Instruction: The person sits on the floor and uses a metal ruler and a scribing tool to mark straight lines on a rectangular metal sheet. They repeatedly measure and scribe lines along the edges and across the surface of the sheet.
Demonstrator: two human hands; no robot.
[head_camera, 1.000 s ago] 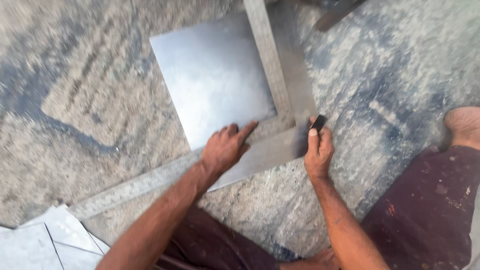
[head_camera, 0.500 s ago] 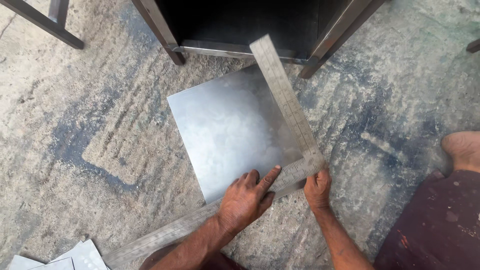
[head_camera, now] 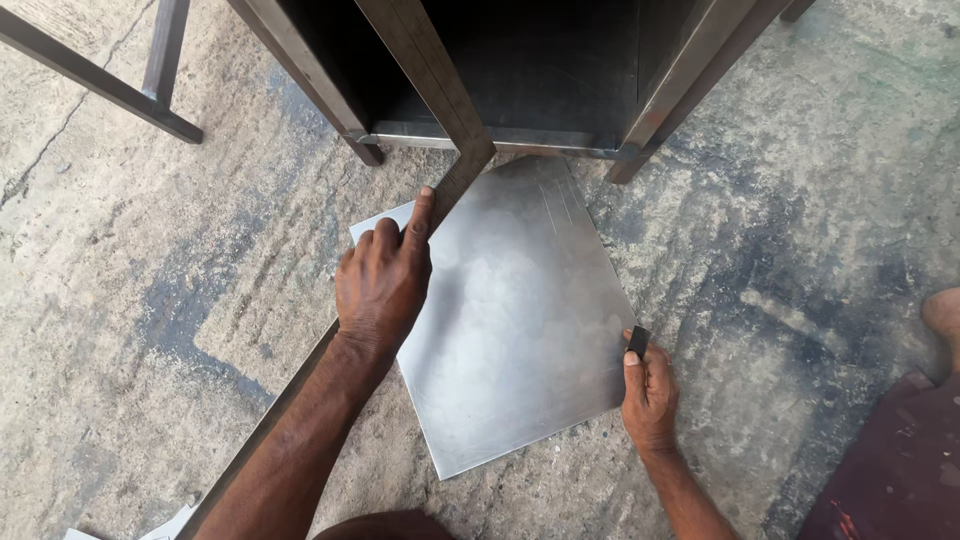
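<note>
A square sheet of grey metal (head_camera: 520,320) lies flat on the concrete floor. A large steel framing square (head_camera: 455,185) lies along the sheet's left edge, its corner near the sheet's far corner and its other arm running up over the dark cabinet. My left hand (head_camera: 385,285) grips the square's long arm at the sheet's left edge, index finger stretched along it. My right hand (head_camera: 650,395) rests at the sheet's right edge, pinching a small black marking tool (head_camera: 638,342) that touches the edge.
A dark metal cabinet frame (head_camera: 500,70) on angled legs stands just beyond the sheet. A metal stand's bars (head_camera: 150,90) are at the far left. Pale sheet offcuts (head_camera: 170,525) lie at the bottom left. My foot (head_camera: 945,320) and maroon-clad knee (head_camera: 900,470) are at the right.
The framing square has gone from the sheet's right and near edges to its left edge, carried by my left hand. My right hand stays at the right edge with the tool.
</note>
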